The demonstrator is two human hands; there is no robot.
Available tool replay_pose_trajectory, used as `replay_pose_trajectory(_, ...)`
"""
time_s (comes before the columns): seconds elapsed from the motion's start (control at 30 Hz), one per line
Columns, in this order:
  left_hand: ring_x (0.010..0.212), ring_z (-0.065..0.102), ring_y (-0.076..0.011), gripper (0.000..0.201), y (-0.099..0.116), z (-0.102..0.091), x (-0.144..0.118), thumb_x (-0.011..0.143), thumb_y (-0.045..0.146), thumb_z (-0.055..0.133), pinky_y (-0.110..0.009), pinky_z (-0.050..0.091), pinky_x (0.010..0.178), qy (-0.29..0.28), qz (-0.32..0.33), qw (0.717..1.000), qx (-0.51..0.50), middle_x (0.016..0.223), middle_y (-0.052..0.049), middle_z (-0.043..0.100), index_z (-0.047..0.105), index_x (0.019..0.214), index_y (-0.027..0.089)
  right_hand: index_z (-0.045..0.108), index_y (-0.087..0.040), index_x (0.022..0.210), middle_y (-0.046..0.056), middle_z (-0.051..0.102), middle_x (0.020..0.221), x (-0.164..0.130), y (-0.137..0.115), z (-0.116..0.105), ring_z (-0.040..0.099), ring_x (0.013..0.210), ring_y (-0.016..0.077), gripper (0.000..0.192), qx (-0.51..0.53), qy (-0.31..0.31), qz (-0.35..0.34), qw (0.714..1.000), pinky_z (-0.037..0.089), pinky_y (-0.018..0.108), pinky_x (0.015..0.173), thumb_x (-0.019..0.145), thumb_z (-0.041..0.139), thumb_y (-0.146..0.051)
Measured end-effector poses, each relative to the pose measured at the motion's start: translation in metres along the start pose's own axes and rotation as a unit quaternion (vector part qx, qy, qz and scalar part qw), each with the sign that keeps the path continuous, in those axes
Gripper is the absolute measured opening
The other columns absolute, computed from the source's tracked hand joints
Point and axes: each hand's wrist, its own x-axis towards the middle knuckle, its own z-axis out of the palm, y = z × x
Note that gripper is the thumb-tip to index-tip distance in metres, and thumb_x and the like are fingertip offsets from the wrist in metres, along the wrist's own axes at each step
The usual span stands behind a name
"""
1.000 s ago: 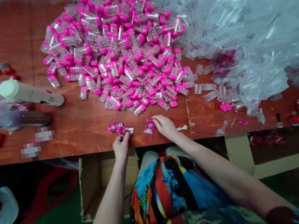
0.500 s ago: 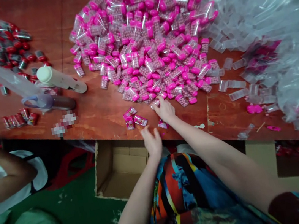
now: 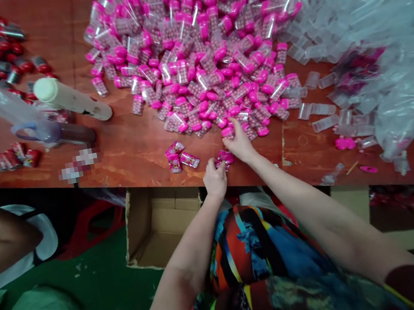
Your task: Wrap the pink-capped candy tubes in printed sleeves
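At the worktop's (image 3: 131, 157) near edge, the left hand (image 3: 215, 179) pinches a pink packet (image 3: 225, 159) while the right hand (image 3: 240, 143), fingers spread, touches the pile of pink-capped vials (image 3: 196, 50).

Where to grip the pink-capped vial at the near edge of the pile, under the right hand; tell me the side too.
Take the vial across its clear body, hands coming from the near, table-edge side. It lies flat at the pile's fringe with bare table in front, so fingers can likely straddle it; the right hand is already there.
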Motion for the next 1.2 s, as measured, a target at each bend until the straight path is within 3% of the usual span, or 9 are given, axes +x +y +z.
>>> replay_pose_trajectory(0.13,0.129,0.061,-0.0298,0.017,0.015,0.005,-0.005,0.101,0.010,0.081,-0.034,0.049,0.099,0.060,-0.002,0.998,-0.018,0.133,-0.010,0.064,0.087,0.096,0.026,0.052,-0.023,0.168,-0.004,0.071,0.097,-0.037,0.035,-0.037,0.069,0.067,0.0166,0.095,0.238,0.013,0.144,0.960,0.054,0.026,0.060,0.079,0.085,-0.033)
replay_pose_trajectory(0.27,0.124,0.066,-0.0269,0.018,0.043,0.009,-0.020,0.098,0.008,0.085,-0.027,0.050,0.092,0.087,-0.006,0.993,-0.074,0.127,-0.009,0.067,0.090,0.100,0.026,0.058,-0.026,0.156,-0.008,0.069,0.095,-0.080,0.042,-0.036,0.068,0.071,0.0143,0.099,0.334,0.028,0.128,0.933,0.055,0.025,0.065,0.067,0.098,-0.043)
replay_pose_trajectory(0.47,0.131,0.067,-0.0283,0.028,0.068,0.004,-0.042,0.089,0.009,0.095,-0.026,0.054,0.094,0.017,0.000,0.996,-0.085,0.140,-0.008,0.070,0.090,0.108,0.029,0.061,-0.028,0.142,-0.005,0.067,0.103,-0.100,0.028,-0.035,0.067,0.079,0.0139,0.082,0.341,0.034,0.059,0.938,0.061,0.029,0.076,0.073,0.099,-0.047)
replay_pose_trajectory(0.6,0.093,0.066,-0.0193,0.034,0.070,-0.001,-0.045,0.076,0.013,0.106,-0.029,0.054,0.084,0.008,-0.005,0.993,-0.118,0.127,-0.006,0.070,0.088,0.102,0.025,0.061,-0.029,0.137,-0.006,0.066,0.099,-0.104,0.029,-0.056,0.064,0.073,0.0128,0.076,0.338,0.021,0.036,0.940,0.059,0.029,0.072,0.075,0.100,-0.047)
replay_pose_trajectory(0.7,0.082,0.059,-0.0172,0.019,0.071,-0.003,-0.042,0.082,0.019,0.102,-0.029,0.051,0.080,-0.072,-0.055,0.983,-0.158,0.099,-0.003,0.070,0.084,0.085,0.022,0.062,-0.029,0.136,-0.007,0.067,0.098,-0.109,0.028,-0.066,0.063,0.068,0.0121,0.077,0.336,-0.007,0.043,0.941,0.058,0.029,0.069,0.074,0.102,-0.048)
replay_pose_trajectory(0.83,0.070,0.051,-0.0162,0.022,0.076,-0.004,-0.037,0.091,0.028,0.096,-0.031,0.040,0.064,-0.155,-0.178,0.948,-0.214,0.073,-0.002,0.063,0.080,0.081,0.019,0.060,-0.028,0.142,-0.007,0.070,0.096,-0.115,0.027,-0.069,0.064,0.065,0.0113,0.078,0.369,-0.029,0.077,0.926,0.055,0.027,0.065,0.078,0.100,-0.046)
replay_pose_trajectory(1.03,0.061,0.046,-0.0111,0.036,0.083,-0.006,-0.033,0.088,0.029,0.101,-0.026,0.025,0.055,-0.155,-0.240,0.911,-0.297,0.068,-0.001,0.060,0.069,0.078,0.019,0.064,-0.028,0.142,-0.007,0.073,0.093,-0.127,0.030,-0.068,0.063,0.062,0.0105,0.079,0.362,-0.062,0.102,0.925,0.057,0.026,0.062,0.075,0.104,-0.040)
replay_pose_trajectory(1.13,0.056,0.045,-0.0090,0.035,0.083,-0.008,-0.036,0.087,0.030,0.103,-0.022,0.022,0.052,-0.185,-0.259,0.904,-0.287,0.065,0.001,0.059,0.071,0.079,0.017,0.066,-0.028,0.140,-0.006,0.074,0.092,-0.128,0.034,-0.070,0.063,0.061,0.0113,0.079,0.350,-0.061,0.110,0.928,0.056,0.026,0.060,0.074,0.106,-0.043)
replay_pose_trajectory(1.2,0.055,0.047,-0.0082,0.031,0.083,-0.010,-0.037,0.087,0.027,0.103,-0.021,0.021,0.050,-0.210,-0.269,0.898,-0.277,0.070,-0.002,0.066,0.075,0.080,0.014,0.066,-0.028,0.140,-0.005,0.073,0.092,-0.126,0.037,-0.072,0.064,0.063,0.0122,0.078,0.340,-0.068,0.107,0.932,0.057,0.027,0.060,0.075,0.106,-0.044)
